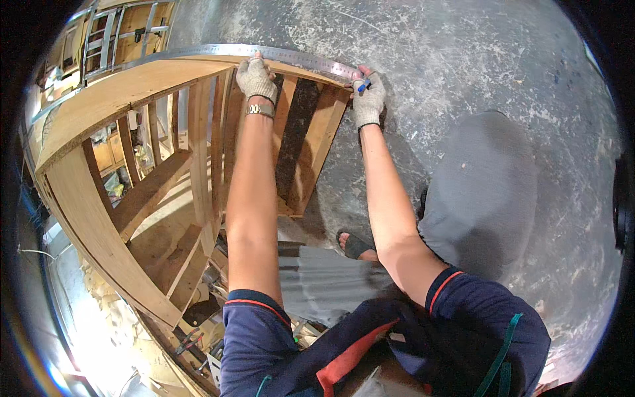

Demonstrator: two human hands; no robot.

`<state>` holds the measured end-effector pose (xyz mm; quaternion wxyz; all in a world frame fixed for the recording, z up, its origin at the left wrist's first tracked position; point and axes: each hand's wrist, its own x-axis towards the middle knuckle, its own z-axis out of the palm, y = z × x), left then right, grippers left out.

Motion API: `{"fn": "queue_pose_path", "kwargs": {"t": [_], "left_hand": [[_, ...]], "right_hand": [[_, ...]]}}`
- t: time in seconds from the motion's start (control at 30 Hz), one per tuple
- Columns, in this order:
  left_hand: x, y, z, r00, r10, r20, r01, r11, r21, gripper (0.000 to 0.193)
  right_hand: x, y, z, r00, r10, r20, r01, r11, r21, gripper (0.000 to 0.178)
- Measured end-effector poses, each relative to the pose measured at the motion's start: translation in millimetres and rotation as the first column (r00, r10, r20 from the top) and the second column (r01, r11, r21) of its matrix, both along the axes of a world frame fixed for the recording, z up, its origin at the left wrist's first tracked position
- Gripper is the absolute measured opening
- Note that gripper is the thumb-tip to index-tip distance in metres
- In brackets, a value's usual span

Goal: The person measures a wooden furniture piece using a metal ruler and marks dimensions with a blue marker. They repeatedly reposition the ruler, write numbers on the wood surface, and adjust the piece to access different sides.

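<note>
Navy shirt [258, 344]: nearest the head camera, the only view we have; our sleeves and bare forearms reach up from its lower edge.
Left hand [256, 78]: gloved, with a wristwatch [260, 108] below the cuff; its fingers are curled at the top edge, pinning the metal ruler [218, 49] there.
Right hand [368, 99]: gloved, clasped round a small blue tool [363, 85], perhaps a pen; its fingertips meet the ruler's right end.
Metal ruler: lies along the far edge of the wooden frame [73, 178], beyond the slats, from the upper left to the right hand; its curve may be partly the lens.
Step in hand: we judge it to be measuring or lining up along that edge, with the left hand steadying and the right at the end point.
Next move: we think it calls for a steady left hand, the ruler flush to the wood, and a precise right fingertip at the corner; a slip there would spoil the reading.
Frame bays: the nearest things to containers, open between slats; past them we see floor and mixed clutter, too small to sort.
Tool clutter: pliers [188, 341] with reddish handles lie at the lower left; we cannot tell whether a box holds them.
Floor [423, 40]: grey and scuffed, with our sandalled foot [357, 246] right of the frame.
</note>
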<state>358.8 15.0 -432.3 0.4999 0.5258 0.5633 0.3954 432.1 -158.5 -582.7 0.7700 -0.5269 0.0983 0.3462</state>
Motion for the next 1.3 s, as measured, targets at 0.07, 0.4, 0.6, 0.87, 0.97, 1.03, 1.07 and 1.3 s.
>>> {"fn": "queue_pose_path", "kwargs": {"t": [0.07, 0.4, 0.6, 0.87, 0.97, 1.03, 1.07, 1.3], "left_hand": [[-1, 2, -3, 1.000, 0.020, 0.002, -0.020, 1.000, 0.015, 0.018], [-8, -1, 15, 0.960, 0.134, -0.247, -0.142, 0.990, -0.014, 0.032], [-24, 5, 2, 0.992, 0.021, -0.123, -0.029, 0.998, -0.064, 0.038], [-41, 12, -6, 0.987, -0.083, -0.136, 0.079, 0.996, -0.038, 0.033], [-38, 7, -5, 0.985, -0.075, -0.154, 0.069, 0.996, -0.049, 0.032], [-33, 10, -8, 0.986, -0.100, -0.135, 0.099, 0.995, -0.016, 0.034], [-34, 11, -10, 0.986, -0.116, -0.118, 0.117, 0.993, 0.001, 0.037], [-49, 28, -36, 0.989, -0.101, -0.111, 0.113, 0.988, 0.108, 0.045]], "right_hand": [[9, -4, 15, 0.998, 0.035, -0.059, -0.034, 0.999, 0.019, 0.027], [-2, 2, -1, 0.872, 0.320, 0.371, -0.220, 0.932, -0.288, 0.021], [9, -5, -1, 0.730, 0.509, 0.455, -0.365, 0.854, -0.370, 0.021], [27, 2, -29, 0.475, 0.605, 0.639, -0.429, 0.793, -0.432, 0.026], [45, 7, -38, 0.458, 0.619, 0.638, -0.585, 0.750, -0.308, 0.032], [61, 11, -47, 0.455, 0.654, 0.605, -0.676, 0.696, -0.244, 0.033], [67, 13, -45, 0.411, 0.699, 0.585, -0.689, 0.659, -0.303, 0.033], [61, 9, -32, 0.330, 0.729, 0.600, -0.647, 0.638, -0.418, 0.031]]}}
